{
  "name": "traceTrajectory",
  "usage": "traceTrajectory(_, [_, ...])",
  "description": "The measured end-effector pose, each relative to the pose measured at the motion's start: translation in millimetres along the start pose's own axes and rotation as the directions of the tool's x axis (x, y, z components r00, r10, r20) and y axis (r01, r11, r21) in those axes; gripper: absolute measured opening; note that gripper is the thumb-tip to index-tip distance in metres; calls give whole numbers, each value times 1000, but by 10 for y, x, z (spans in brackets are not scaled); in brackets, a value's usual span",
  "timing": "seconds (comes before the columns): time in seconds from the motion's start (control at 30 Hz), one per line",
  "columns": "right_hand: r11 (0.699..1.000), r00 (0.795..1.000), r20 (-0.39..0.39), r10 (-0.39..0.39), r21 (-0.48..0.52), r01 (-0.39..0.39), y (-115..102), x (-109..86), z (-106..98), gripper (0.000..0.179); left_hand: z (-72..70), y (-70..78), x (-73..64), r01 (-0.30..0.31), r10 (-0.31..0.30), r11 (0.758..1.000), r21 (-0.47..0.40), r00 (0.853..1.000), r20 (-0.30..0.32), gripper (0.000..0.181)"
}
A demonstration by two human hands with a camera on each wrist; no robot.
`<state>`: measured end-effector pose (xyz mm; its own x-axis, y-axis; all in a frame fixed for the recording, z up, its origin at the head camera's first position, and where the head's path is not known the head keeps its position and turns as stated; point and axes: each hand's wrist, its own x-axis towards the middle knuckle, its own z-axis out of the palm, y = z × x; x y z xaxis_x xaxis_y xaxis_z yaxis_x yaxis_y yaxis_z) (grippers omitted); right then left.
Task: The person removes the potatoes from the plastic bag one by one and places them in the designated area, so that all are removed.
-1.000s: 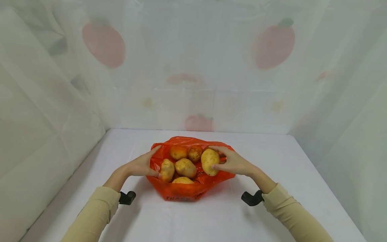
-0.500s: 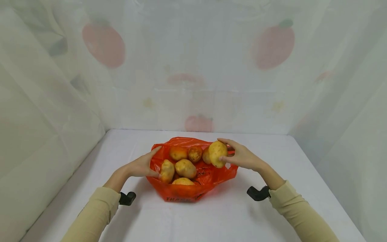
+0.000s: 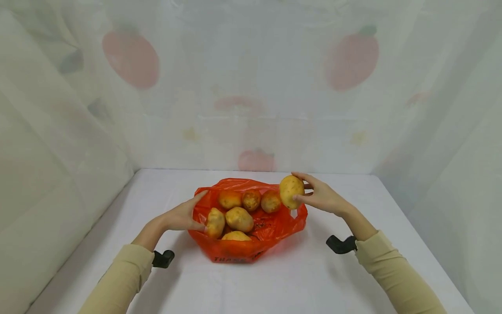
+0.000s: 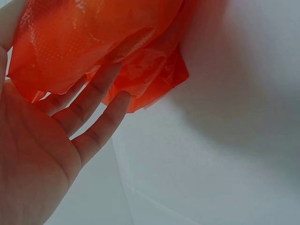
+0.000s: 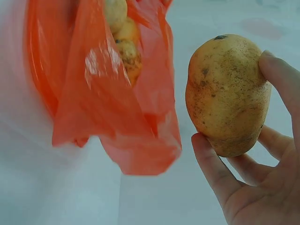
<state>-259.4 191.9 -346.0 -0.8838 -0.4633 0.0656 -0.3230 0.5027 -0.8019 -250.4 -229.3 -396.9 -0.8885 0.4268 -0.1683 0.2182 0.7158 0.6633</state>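
Note:
In the head view, a red plastic bag (image 3: 235,253) with its mouth wide sits on the table, and several potatoes lie inside. My right hand (image 3: 323,196) pinches a yellow-brown potato (image 3: 291,192) between thumb and fingertips, above the bag's right rim. The right wrist view shows that potato (image 5: 227,93) upright, apart from the bag. My left hand (image 3: 180,216) touches the bag's left side, thumb and index finger spread along the rim beside a potato (image 3: 215,223). Its other fingers (image 4: 91,101) lie loosely extended against the plastic in the left wrist view.
A white cloth covers the table (image 3: 282,283). Pale curtains (image 3: 251,87) with fruit prints stand behind it and on both sides. The bag's loose handle (image 3: 300,218) hangs at the right, below the held potato.
My right hand has lifted the potato up and to the right, away from the bag's inside, uncovering another potato behind it. My left hand has stayed in place.

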Motion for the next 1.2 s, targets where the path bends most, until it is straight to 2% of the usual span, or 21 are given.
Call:
traceTrajectory(0.67, [996, 993, -87, 82, -32, -85, 226, -42, -309, 73, 5, -50, -3, 30, -31, 1000, -7, 999, -21, 106])
traceTrajectory(1.03, [992, 987, -100, 122, -4, -123, 365, -116, -404, 75, 13, -54, -12, 40, -40, 999, -10, 999, -29, 105])
traceTrajectory(1.2, [989, 984, -104, 147, 4, -147, 500, -124, -418, 76, 18, -48, -10, 43, -44, 999, -13, 999, -33, 104])
